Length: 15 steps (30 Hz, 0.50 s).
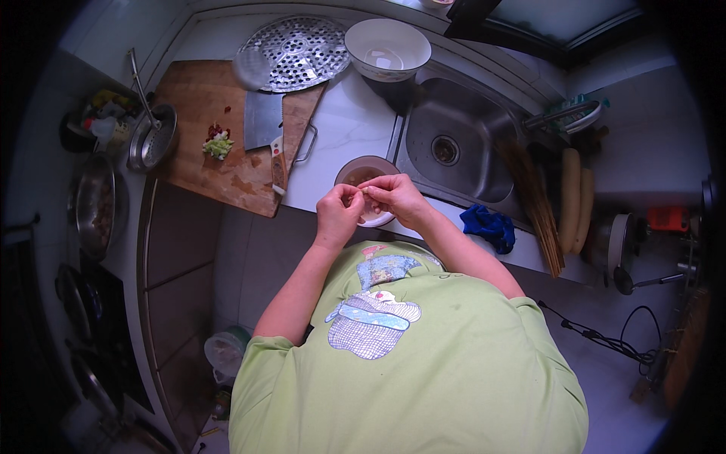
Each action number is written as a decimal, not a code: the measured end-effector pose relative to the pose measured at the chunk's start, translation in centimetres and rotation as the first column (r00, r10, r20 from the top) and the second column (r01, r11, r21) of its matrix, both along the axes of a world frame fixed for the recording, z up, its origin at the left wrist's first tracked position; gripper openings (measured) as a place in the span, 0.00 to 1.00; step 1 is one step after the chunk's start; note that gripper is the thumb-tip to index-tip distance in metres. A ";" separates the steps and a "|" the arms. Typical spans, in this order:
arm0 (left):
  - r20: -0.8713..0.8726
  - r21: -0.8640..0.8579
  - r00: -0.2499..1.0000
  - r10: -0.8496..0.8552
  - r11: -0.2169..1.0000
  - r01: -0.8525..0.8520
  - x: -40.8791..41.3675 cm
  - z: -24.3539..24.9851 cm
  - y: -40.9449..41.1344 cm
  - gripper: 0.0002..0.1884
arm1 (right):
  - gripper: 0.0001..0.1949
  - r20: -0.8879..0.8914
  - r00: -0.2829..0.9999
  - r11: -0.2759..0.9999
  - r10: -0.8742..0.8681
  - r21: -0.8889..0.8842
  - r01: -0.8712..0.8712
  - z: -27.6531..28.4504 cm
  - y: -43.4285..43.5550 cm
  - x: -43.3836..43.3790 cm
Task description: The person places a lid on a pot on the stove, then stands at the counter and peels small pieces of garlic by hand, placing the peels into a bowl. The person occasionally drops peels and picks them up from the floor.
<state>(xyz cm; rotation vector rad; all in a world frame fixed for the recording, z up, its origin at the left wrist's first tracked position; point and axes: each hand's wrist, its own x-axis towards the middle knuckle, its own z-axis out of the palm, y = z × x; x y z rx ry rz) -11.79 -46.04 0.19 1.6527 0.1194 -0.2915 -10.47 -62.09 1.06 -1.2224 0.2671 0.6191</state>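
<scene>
My left hand [337, 211] and my right hand [401, 200] meet fingertip to fingertip over a round bowl [347, 169] at the counter's front edge. A small pale piece of food [364, 191] is pinched between them; its exact kind is too small to tell. Liquid with small pieces shows inside the bowl, partly hidden by my hands. Left of the bowl, a cleaver [264, 122] with a wooden handle lies flat on a wooden cutting board [193, 187]. Chopped green pieces [218, 147] and dark red bits [215, 131] form a small heap on that board.
A steel sink [482, 130] is set into the counter to the right, beside a blue cloth [488, 227] and a bamboo brush [533, 210]. Behind stand a white bowl [388, 48] and a perforated steamer plate [300, 54]. A steel strainer [154, 139] and metal basin [96, 207] are left.
</scene>
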 end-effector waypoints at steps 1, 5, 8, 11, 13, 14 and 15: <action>-0.013 -0.036 1.000 0.001 0.999 -0.002 0.0 -0.3 0.1 0.06 | 0.09 0.016 1.000 1.000 0.004 -0.015 -0.004 0.0 0.0 0.0; -0.068 -0.149 0.998 0.000 0.989 -0.010 0.2 -0.3 0.3 0.08 | 0.09 0.080 0.997 0.992 0.005 -0.126 0.005 0.6 0.2 0.0; -0.121 -0.211 0.993 0.004 0.977 -0.030 0.2 0.0 0.3 0.09 | 0.09 0.159 0.986 0.967 0.049 -0.254 -0.007 1.0 0.6 0.0; -0.181 -0.268 0.984 -0.002 0.962 -0.047 0.3 0.1 0.5 0.09 | 0.10 0.195 0.978 0.947 0.077 -0.322 -0.011 1.0 0.9 0.0; -0.206 -0.293 0.978 -0.015 0.955 -0.047 0.4 0.1 0.7 0.09 | 0.10 0.198 0.977 0.938 0.085 -0.347 -0.012 1.0 0.9 0.0; -0.211 -0.299 0.977 -0.022 0.953 -0.043 0.4 -0.1 0.8 0.09 | 0.10 0.197 0.976 0.933 0.093 -0.360 -0.016 1.1 0.8 0.1; -0.216 -0.305 0.976 -0.028 0.951 -0.040 0.5 -0.1 0.8 0.09 | 0.10 0.196 0.975 0.928 0.101 -0.373 -0.021 1.2 0.8 0.1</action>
